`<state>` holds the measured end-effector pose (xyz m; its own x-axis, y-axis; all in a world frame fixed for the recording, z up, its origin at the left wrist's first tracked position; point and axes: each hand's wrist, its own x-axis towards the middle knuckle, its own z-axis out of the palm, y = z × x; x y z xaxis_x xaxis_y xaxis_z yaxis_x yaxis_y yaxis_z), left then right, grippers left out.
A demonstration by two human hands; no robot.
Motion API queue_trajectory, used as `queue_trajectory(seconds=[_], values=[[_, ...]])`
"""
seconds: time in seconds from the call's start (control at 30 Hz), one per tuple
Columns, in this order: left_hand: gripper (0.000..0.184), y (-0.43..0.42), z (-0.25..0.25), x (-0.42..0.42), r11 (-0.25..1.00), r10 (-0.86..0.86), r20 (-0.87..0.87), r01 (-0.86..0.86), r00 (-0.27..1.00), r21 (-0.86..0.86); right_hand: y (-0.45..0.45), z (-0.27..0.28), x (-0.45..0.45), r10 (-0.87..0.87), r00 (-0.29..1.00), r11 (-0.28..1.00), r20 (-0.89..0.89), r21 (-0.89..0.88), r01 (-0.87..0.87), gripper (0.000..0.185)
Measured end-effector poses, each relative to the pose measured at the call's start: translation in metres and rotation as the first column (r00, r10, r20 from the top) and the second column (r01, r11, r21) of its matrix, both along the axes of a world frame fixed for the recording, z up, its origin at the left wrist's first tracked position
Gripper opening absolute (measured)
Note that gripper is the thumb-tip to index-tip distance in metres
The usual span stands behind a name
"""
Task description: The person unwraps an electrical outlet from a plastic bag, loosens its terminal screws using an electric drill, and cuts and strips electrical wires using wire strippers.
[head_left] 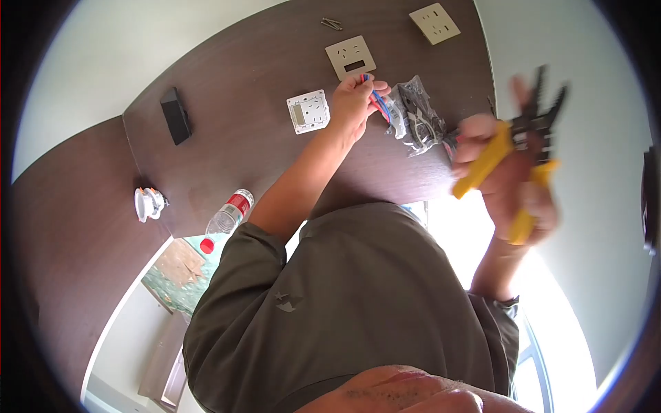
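My left hand is closed on a few thin red and blue wires, whose ends stick out past the fingers. A beige socket panel lies just beyond that hand, and a white socket module is to its left. Over to the right, my right hand is raised and grips wire strippers by their yellow handles. Their dark jaws are spread and point away from me, blurred by motion. Between my hands, a clear plastic bag with dark contents rests on the brown tabletop.
Small screws and another socket panel lie at the far side. Leftward are a black box, a white round fitting and a red-capped bottle lying near the edge. A pale wall stands at right.
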<state>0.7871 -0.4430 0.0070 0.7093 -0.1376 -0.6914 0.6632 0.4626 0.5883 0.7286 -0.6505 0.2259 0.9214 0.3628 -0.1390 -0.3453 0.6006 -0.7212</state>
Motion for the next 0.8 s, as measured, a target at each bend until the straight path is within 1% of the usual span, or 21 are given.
queue_trajectory(seconds=[0.07,0.13,0.2,0.23,0.27,0.3,0.33,0.37,0.4,0.43,0.47,0.5,0.53,0.57,0.6,0.63,0.67,0.7,0.73,0.77,0.8], values=[[0.013,-0.002,-0.007,-0.008,0.998,-0.058,-0.002,0.058,0.998,-0.014,0.024,-0.026,-0.036,-0.139,0.975,0.988,-0.175,-0.096,0.124,0.102],[0.008,-0.002,-0.004,-0.014,0.996,-0.093,-0.001,0.093,0.996,-0.015,0.027,-0.055,-0.062,-0.101,0.961,0.991,-0.259,-0.114,0.074,0.092],[0.018,0.001,-0.014,-0.021,0.993,-0.116,0.019,0.117,0.993,-0.027,0.032,-0.072,-0.084,-0.093,0.928,0.993,-0.36,-0.1,0.06,0.087],[0.018,0.004,-0.019,-0.025,0.992,-0.127,0.022,0.127,0.992,-0.022,0.031,-0.089,-0.095,-0.066,0.928,0.998,-0.366,-0.004,0.069,0.085],[0.026,0.008,-0.023,-0.031,0.917,-0.316,0.138,0.265,0.939,0.296,0.031,-0.098,-0.106,-0.07,0.929,0.997,-0.363,0.003,0.076,0.085],[0.036,0.012,-0.021,-0.032,0.735,-0.516,0.187,0.319,0.836,0.598,0.033,-0.101,-0.113,-0.102,0.873,0.994,-0.478,-0.008,0.111,0.087],[0.036,0.018,-0.012,-0.03,0.726,-0.523,0.199,0.311,0.828,0.613,0.034,-0.107,-0.115,-0.129,0.808,0.989,-0.574,-0.019,0.144,0.089],[0.043,0.026,0.0,-0.033,0.46,-0.725,0.208,0.237,0.657,0.856,0.035,-0.116,-0.119,-0.131,0.808,0.982,-0.574,0.039,0.187,0.086],[0.051,0.032,0.011,-0.032,0.159,-0.879,0.112,0.062,0.464,0.985,0.033,-0.119,-0.116,-0.126,0.818,0.979,-0.561,0.062,0.193,0.086],[0.038,0.035,0.025,-0.022,0.221,-0.885,0.182,0.043,0.429,0.974,0.033,-0.122,-0.112,-0.117,0.81,0.963,-0.574,0.134,0.234,0.085],[0.038,0.036,0.038,-0.006,0.197,-0.891,0.165,0.032,0.423,0.98,0.033,-0.126,-0.106,-0.103,0.8,0.94,-0.591,0.206,0.273,0.083],[0.03,0.035,0.052,0.013,0.27,-0.885,0.251,-0.009,0.391,0.963,0.031,-0.129,-0.096,-0.027,0.817,0.893,-0.576,0.353,0.279,0.077],[0.023,0.032,0.065,0.033,0.345,-0.873,0.338,-0.045,0.353,0.938,0.033,-0.132,-0.085,-0.021,0.824,0.884,-0.567,0.374,0.28,0.077],[0.015,0.025,0.077,0.058,0.444,-0.826,0.479,-0.183,0.296,0.877,0.035,-0.134,-0.075,-0.011,0.824,0.936,-0.566,0.283,0.207,0.073],[0.015,0.017,0.092,0.082,0.459,-0.818,0.513,-0.241,0.26,0.855,0.038,-0.136,-0.066,-0.004,0.824,0.974,-0.567,0.185,0.132,0.068],[0.015,0.008,0.105,0.107,0.477,-0.81,0.544,-0.295,0.219,0.828,0.042,-0.139,-0.056,-0.025,0.86,0.982,-0.51,0.15,0.118,0.058],[0.013,-0.001,0.109,0.138,0.473,-0.82,0.564,-0.437,0.1,0.765,0.047,-0.142,-0.047,-0.026,0.861,0.978,-0.507,0.164,0.127,0.058],[0.012,-0.01,0.112,0.169,0.476,-0.826,0.563,-0.563,-0.024,0.675,0.053,-0.145,-0.038,-0.076,0.908,0.996,-0.411,0.015,0.09,0.055],[0.012,-0.023,0.118,0.193,0.474,-0.832,0.554,-0.562,-0.033,0.677,0.059,-0.148,-0.031,-0.11,0.946,0.988,-0.305,-0.141,0.07,0.053],[0.017,-0.037,0.123,0.214,0.382,-0.896,0.441,-0.593,-0.051,0.708,0.063,-0.153,-0.024,-0.105,0.963,0.986,-0.25,-0.152,0.069,0.068],[0.025,-0.049,0.13,0.227,0.288,-0.945,0.321,-0.627,-0.063,0.724,0.065,-0.154,-0.017,-0.112,0.964,0.986,-0.243,-0.144,0.078,0.068]])
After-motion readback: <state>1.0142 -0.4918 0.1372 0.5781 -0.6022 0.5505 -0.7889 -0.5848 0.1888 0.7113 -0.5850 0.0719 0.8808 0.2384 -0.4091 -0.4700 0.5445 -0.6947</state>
